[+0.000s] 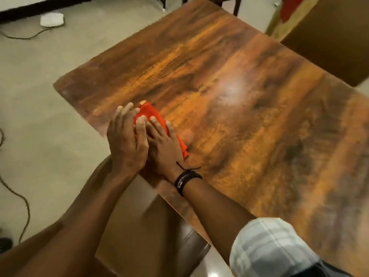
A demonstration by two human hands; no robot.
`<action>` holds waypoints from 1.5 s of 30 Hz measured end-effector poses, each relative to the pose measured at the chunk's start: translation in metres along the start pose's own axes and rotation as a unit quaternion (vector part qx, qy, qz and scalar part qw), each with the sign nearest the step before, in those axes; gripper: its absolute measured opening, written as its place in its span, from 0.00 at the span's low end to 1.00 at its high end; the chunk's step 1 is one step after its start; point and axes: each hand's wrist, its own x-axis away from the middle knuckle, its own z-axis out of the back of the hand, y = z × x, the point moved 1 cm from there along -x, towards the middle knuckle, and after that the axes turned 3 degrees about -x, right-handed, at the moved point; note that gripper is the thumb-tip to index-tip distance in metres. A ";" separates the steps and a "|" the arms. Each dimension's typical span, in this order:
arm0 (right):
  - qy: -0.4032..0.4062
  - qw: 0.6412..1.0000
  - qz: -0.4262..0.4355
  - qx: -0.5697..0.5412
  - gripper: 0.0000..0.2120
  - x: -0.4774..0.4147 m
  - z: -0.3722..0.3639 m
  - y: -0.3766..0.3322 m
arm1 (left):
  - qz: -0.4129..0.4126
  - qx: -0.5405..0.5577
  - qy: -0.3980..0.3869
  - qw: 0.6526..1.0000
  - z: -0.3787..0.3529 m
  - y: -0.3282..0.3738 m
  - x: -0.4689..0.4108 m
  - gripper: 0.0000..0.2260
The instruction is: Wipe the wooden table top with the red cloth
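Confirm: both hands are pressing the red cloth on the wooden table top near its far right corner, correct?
Not the far right corner. The head view shows the left hand and right hand pressing the red cloth on the wooden table top close to its near left edge.

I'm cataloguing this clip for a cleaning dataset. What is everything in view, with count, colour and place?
table: one, orange-brown wood, fills the middle
cloth: one, red, near the table's left edge, under both hands
white object: one, on the floor at far left, too blurred to name
cables: at least two, dark, on the floor at left
chair: one, dark, beyond the table's far end, only legs show
bracelet: one, black, on the right wrist
sleeve: one, pale checked, on the right arm
left hand: one, flat on the cloth, partly over the right hand
right hand: one, flat on the cloth
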 end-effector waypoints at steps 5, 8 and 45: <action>0.056 0.993 -0.100 -0.029 0.27 0.158 0.003 0.057 | -0.036 0.008 -0.071 0.997 -0.038 0.089 0.086 0.21; 0.111 0.974 -0.196 -0.003 0.26 0.261 0.009 0.109 | -0.092 0.001 -0.127 0.988 -0.062 0.140 0.144 0.22; 0.124 0.894 -0.431 0.013 0.45 0.306 -0.025 0.033 | -0.156 -0.021 -0.252 0.955 -0.083 0.176 0.198 0.24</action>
